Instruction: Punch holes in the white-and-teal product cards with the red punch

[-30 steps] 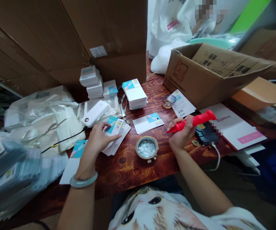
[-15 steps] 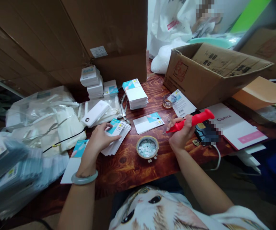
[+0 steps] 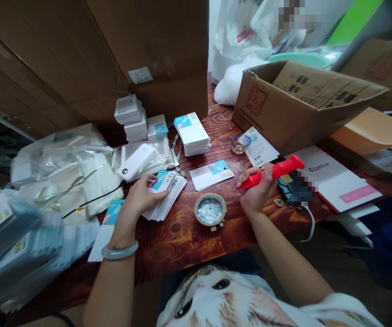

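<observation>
My left hand (image 3: 140, 196) grips the top printed card (image 3: 162, 180) of a fanned stack of cards (image 3: 167, 202), thumb on the near side and fingers at the far edge. My right hand (image 3: 257, 187) is closed round a red tool (image 3: 286, 168) with a thick plastic handle and a thin pointed tip. That tip is above the table, just right of a lone white-and-blue card (image 3: 211, 175). Between my hands stands a small round bowl (image 3: 223, 204) of pale round discs (image 3: 210, 210), with a few loose discs beside it.
Behind are stacked cards (image 3: 196, 147), a white power bank (image 3: 137, 160) with a black cable, a tape roll (image 3: 239, 143) and an open carton (image 3: 274, 118). Plastic sleeves (image 3: 42, 240) pile up at left. A white Comix box (image 3: 342, 177) lies at right, and a big cardboard box (image 3: 158, 41) rises behind.
The top card under my left hand has shifted slightly left, showing more of the card beneath. My right hand and the red tool have hardly moved.
</observation>
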The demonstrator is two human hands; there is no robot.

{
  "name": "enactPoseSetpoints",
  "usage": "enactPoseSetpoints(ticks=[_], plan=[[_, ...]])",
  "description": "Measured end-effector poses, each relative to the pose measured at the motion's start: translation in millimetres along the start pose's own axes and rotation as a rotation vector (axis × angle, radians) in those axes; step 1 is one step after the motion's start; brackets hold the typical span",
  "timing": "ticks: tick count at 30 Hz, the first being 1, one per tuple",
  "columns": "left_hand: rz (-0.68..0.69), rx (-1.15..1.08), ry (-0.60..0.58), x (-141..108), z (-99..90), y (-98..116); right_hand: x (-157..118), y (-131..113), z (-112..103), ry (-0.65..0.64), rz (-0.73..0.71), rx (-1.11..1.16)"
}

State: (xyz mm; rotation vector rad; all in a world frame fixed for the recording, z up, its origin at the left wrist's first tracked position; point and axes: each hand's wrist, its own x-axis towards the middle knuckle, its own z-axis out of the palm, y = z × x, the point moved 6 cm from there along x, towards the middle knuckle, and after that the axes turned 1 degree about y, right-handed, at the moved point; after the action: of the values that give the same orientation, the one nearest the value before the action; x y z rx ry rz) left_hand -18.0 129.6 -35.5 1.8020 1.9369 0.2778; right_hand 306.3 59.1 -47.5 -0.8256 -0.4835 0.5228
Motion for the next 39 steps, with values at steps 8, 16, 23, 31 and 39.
enactPoseSetpoints(ticks=[8, 16, 23, 31, 39], plan=[[0.076, 0.26, 0.067, -13, 8.7, 29, 0, -1, 1, -0.006, -0.01, 0.012], [0.079, 0.28, 0.129, -13, 5.4, 34, 1, 1, -1, 0.002, 0.002, 0.024], [0.082, 0.009, 0.265, -11, -14.7, 11, 1, -2, 1, -0.007, -0.02, 0.016], [0.128, -0.862, 0.457, -23, -35.2, -25, 1, 0, -1, -0.016, -0.014, 0.0], [0.312, -1.154, 0.619, -43, -35.3, -27, 1, 0, -3, 0.027, 0.011, 0.008]])
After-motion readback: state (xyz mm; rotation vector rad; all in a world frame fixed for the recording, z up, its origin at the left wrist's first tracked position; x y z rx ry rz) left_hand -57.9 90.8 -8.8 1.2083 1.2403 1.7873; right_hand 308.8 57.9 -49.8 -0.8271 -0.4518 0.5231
